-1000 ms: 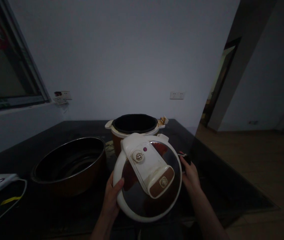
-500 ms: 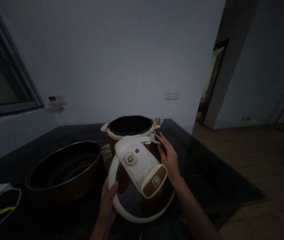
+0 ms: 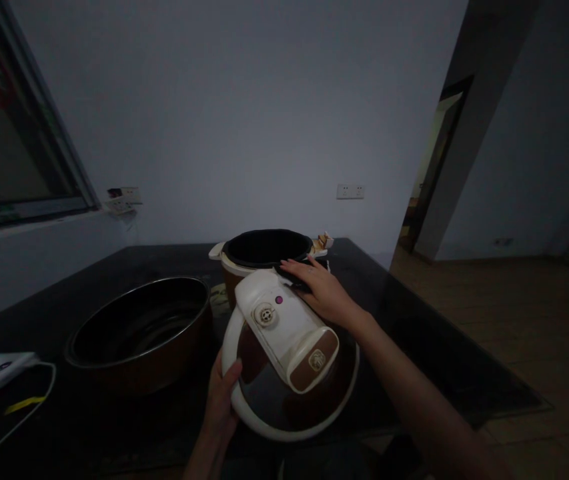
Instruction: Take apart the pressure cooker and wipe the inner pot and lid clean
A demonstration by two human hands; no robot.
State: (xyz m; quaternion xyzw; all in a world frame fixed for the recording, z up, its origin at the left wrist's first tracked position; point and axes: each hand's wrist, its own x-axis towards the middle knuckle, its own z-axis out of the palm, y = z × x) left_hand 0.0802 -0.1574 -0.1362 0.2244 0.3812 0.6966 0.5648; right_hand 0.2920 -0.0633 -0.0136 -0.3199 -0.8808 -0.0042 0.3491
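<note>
A rice cooker lid point(image 3: 294, 410), white-rimmed with a brown shiny face and a white raised top, is held tilted at the table's near edge. My left hand point(image 3: 223, 393) grips its left rim, thumb on top and the other fingers underneath. Across the lid's upper part lies my right hand point(image 3: 327, 293), fingers stretched and pressing a dark cloth point(image 3: 294, 281) that is mostly hidden under the palm. Behind the lid stands the cooker body point(image 3: 233, 270), uncovered, its black interior point(image 3: 269, 247) showing.
A large brown pot point(image 3: 139, 360) with a dark inside stands left of the cooker on the black table point(image 3: 444, 360). At the far left lie a white device point(image 3: 1, 370) with a cable and a yellow strip point(image 3: 25, 405). A wall socket point(image 3: 350, 191) is behind.
My right hand has slid from the lid's upper right edge leftward onto its top, bringing the dark cloth with it. My left hand keeps its hold; the view has shifted slightly.
</note>
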